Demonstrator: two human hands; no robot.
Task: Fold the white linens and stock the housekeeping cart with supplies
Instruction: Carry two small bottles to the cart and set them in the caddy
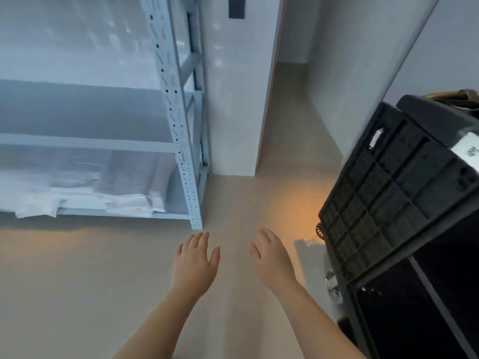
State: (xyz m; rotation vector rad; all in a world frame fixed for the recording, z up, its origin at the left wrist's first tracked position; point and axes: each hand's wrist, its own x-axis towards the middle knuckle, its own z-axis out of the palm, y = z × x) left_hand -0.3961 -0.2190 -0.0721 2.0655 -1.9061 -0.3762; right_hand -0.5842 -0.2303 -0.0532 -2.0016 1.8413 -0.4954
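My left hand (195, 260) and my right hand (272, 257) reach forward over the beige floor, fingers straight, holding nothing. White folded linens (77, 195) lie on the lowest shelf of a grey metal rack (178, 130) at the left, well ahead of my left hand. The black housekeeping cart (404, 216) stands at the right, its ribbed side panel close to my right hand but apart from it.
A white wall pillar (233, 99) stands behind the rack, with a narrow passage (290, 112) to its right. A small wheel (320, 230) shows at the cart's lower corner, and grey-white items (311, 260) lie on the floor beside it.
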